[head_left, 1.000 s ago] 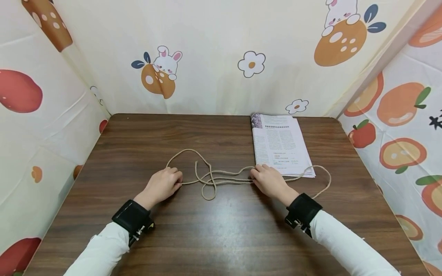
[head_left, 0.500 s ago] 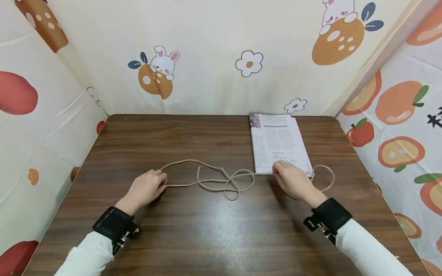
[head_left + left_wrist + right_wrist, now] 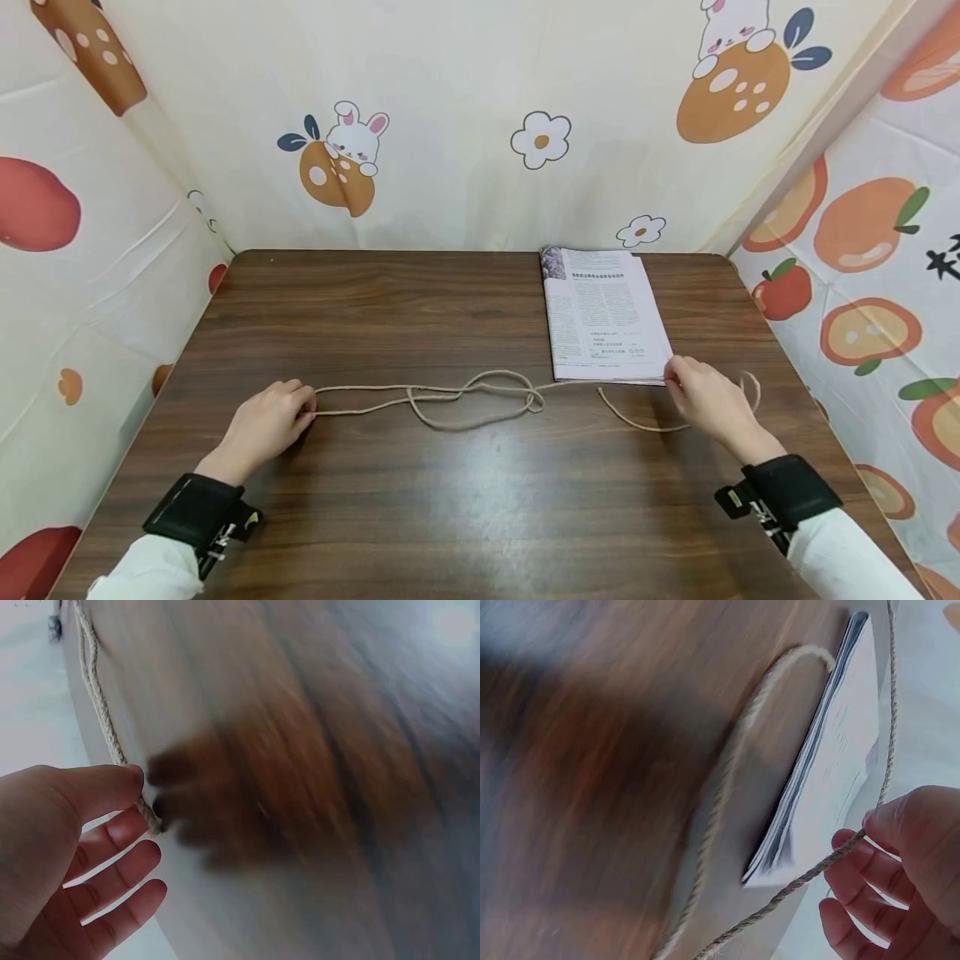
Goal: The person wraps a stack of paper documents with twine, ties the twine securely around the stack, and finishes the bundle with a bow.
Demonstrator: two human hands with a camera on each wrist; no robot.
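Observation:
A thin beige rope (image 3: 465, 427) stretches across the wooden table, with a loose looped tangle in its middle. My left hand (image 3: 264, 423) pinches a bend of it between thumb and fingertips at the left; in the left wrist view the rope (image 3: 101, 701) ends under the thumb. At the right, my right hand (image 3: 712, 406) pinches another stretch beside the lower right corner of the folded printed papers (image 3: 609, 317). Past that grip a free tail curves back toward the middle; the right wrist view shows this rope (image 3: 718, 802) lying near the papers.
The brown wooden table (image 3: 450, 517) reaches back to a patterned cloth wall (image 3: 450, 125). More printed cloth hangs at the left and right sides. A black band with a small device sits on each wrist.
Both hands have moved apart, the left one leftward and the right one rightward, each still pinching the rope. The loops in the middle have drawn out longer and shifted right.

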